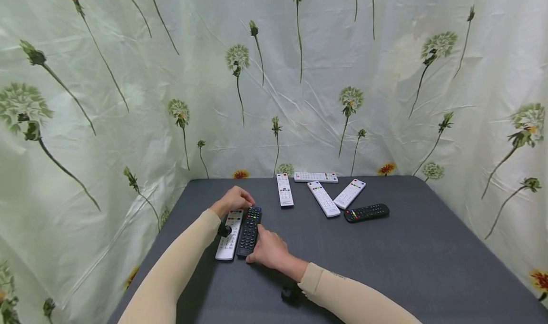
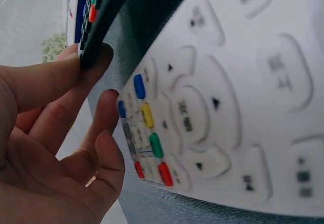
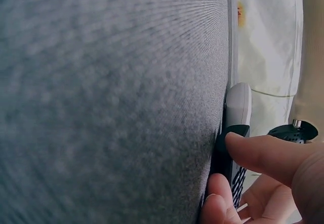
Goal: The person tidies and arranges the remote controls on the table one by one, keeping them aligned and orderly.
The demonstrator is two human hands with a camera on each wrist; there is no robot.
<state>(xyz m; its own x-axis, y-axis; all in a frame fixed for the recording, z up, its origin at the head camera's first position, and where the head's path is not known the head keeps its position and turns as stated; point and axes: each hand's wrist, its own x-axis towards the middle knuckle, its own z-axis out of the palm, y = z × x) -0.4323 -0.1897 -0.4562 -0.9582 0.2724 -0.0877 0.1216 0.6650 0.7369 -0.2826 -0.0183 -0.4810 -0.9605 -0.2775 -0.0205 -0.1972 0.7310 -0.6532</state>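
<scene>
A black remote control (image 1: 249,232) lies on the dark table beside a white remote control (image 1: 229,244), the two nearly parallel. At the black one's far end, my left hand (image 1: 234,199) pinches it between thumb and fingers, as the left wrist view shows. The white remote's colored buttons (image 2: 155,145) sit close to the curled lower fingers of that hand. My right hand (image 1: 272,251) holds the black remote near its closer end, thumb at the end corner and fingers along its right side. In the right wrist view, the thumb (image 3: 263,153) touches the black casing.
Toward the back lie several white remotes, one upright in view (image 1: 284,191), one crosswise (image 1: 315,177), and two slanted ones (image 1: 324,199) (image 1: 349,193). Another black remote (image 1: 366,212) lies right of them. A flowered curtain (image 1: 274,100) hangs behind the table (image 1: 385,267).
</scene>
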